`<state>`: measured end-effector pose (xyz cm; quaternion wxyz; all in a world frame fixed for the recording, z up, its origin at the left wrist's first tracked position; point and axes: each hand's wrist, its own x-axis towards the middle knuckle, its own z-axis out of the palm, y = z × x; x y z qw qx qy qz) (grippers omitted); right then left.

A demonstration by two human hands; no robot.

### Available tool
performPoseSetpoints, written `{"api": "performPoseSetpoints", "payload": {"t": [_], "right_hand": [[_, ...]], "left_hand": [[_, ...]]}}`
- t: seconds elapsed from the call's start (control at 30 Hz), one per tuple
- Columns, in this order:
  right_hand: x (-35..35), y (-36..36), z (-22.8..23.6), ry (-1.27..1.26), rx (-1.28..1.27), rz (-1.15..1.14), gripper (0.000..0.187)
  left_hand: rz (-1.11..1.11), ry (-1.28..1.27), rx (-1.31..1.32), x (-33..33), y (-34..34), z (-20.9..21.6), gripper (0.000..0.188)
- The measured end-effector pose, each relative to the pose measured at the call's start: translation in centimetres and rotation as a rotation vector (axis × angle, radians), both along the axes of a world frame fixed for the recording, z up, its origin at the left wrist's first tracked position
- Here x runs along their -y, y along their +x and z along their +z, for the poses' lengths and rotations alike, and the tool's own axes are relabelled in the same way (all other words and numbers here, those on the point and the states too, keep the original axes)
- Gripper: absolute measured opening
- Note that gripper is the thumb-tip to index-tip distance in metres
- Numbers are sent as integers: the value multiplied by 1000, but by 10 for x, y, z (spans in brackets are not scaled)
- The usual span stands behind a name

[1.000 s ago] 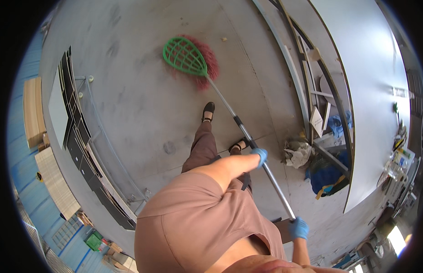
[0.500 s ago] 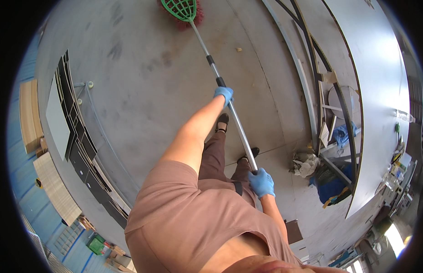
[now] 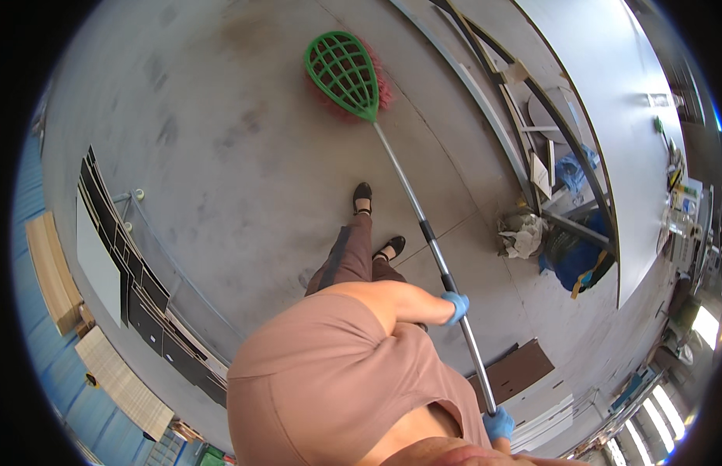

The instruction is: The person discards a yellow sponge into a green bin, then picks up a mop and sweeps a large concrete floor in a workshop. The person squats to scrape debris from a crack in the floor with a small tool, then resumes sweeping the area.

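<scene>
The blue-gloved left hand [image 3: 455,307] and right hand [image 3: 498,425] clasp a silver metal pole [image 3: 470,349] slanting forward-left to its green-latticed, red-fringed mop head [image 3: 343,74] — left hand nearer.

No lettering or number can be read. Two small white labels [image 3: 153,339] sit on the black panels [image 3: 135,291], well to the left of the grey tabletop [image 3: 609,116]; they are too small to make out. Faint dark marks on a white block [image 3: 540,176], just left of the tabletop, are likewise illegible.
</scene>
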<state>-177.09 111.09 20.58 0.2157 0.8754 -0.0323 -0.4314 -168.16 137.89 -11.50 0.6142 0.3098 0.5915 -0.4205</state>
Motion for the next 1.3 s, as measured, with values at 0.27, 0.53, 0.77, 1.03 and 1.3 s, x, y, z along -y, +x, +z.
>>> {"api": "performPoseSetpoints", "payload": {"t": [0.27, 0.53, 0.77, 1.03, 1.3], "right_hand": [[87, -107, 80, -173, -85, -235, 31], [-68, -15, -29, 17, -202, -124, 27], [-346, 57, -182, 327, -304, -146, 27], [-493, 83, -223, 634, -114, 9, 31], [-332, 12, -195, 438, -72, 102, 30]], "left_hand": [[-269, -192, 88, 120, -91, 47, 39], [-101, 146, 159, -33, -55, -51, 31], [248, 289, 100, -371, -3, -165, 21], [265, 426, 45, -576, 25, -160, 31], [381, 248, 144, -409, -42, -119, 19]]}}
